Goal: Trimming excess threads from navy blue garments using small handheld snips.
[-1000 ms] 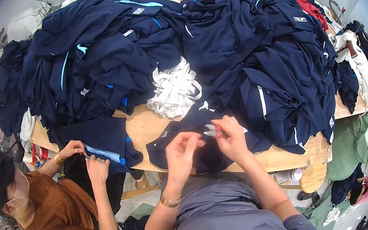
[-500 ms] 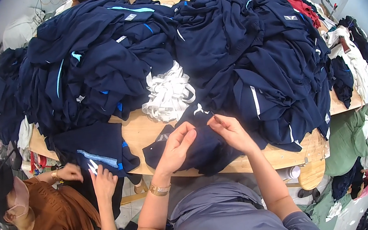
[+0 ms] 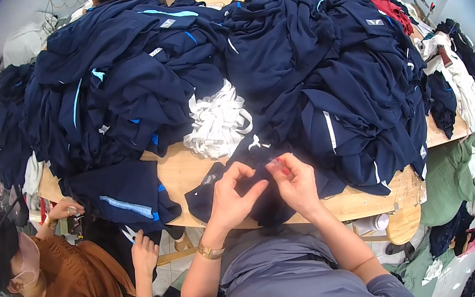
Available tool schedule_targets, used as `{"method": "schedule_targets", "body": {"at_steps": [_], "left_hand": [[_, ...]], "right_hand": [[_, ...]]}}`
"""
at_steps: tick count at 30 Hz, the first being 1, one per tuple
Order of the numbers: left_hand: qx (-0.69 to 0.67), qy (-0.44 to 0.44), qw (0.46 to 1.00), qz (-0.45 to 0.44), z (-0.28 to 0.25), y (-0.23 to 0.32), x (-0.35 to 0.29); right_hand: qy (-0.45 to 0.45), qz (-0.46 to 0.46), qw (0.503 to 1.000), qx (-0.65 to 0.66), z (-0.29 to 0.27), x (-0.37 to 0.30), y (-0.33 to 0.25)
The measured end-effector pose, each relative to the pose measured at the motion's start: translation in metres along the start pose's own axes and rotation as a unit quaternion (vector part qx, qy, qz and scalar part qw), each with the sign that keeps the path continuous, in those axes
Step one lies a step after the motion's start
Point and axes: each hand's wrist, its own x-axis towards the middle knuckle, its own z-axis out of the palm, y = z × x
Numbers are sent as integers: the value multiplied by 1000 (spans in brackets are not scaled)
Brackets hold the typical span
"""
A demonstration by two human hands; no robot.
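Both my hands are raised over a navy garment [image 3: 266, 202] at the table's near edge. My left hand [image 3: 233, 197] is empty as far as I can see, its thumb and bent forefinger apart. Close beside it, my right hand [image 3: 297, 185] is curled with its fingertips drawn together; they are smeared by motion, and whatever they hold is too small to make out. Just beyond them a small white strip [image 3: 256, 142] lies on dark cloth. A heap of white tape strips [image 3: 218, 121] sits farther back.
Large piles of navy garments [image 3: 107, 88] [image 3: 354, 71] cover the wooden table [image 3: 177, 172]. At my left a co-worker in brown [image 3: 81, 286] holds small white snips [image 3: 130, 233] near a navy piece with a light-blue strip [image 3: 127, 206]. Two people stand across the table.
My left thumb and forefinger have parted, and my right hand has turned and drawn nearer to me. The co-worker's hands have moved away from the navy piece, the snips with them.
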Motion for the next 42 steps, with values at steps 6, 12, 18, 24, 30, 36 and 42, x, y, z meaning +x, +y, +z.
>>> {"method": "schedule_targets", "body": {"at_steps": [6,12,18,24,30,36,42], "left_hand": [[-195,5,981,-20,-5,-14,5],[-165,5,986,-23,-12,-8,6],[-149,-48,988,8,-22,2,6],[-162,-68,984,20,-22,4,4],[-263,-101,959,-13,-24,1,1],[-255,-131,958,-14,-26,3,4],[-241,-142,960,-9,-26,4,2]], "right_hand": [[-92,50,978,183,-14,-8,-3],[-431,-4,891,140,-46,-14,-29],[-259,58,937,228,-48,-8,-7],[-55,-254,949,-176,-34,3,15],[-52,-290,925,-240,-33,5,12],[-83,-311,907,-271,-39,11,8],[-85,-328,898,-281,-39,12,7]]}}
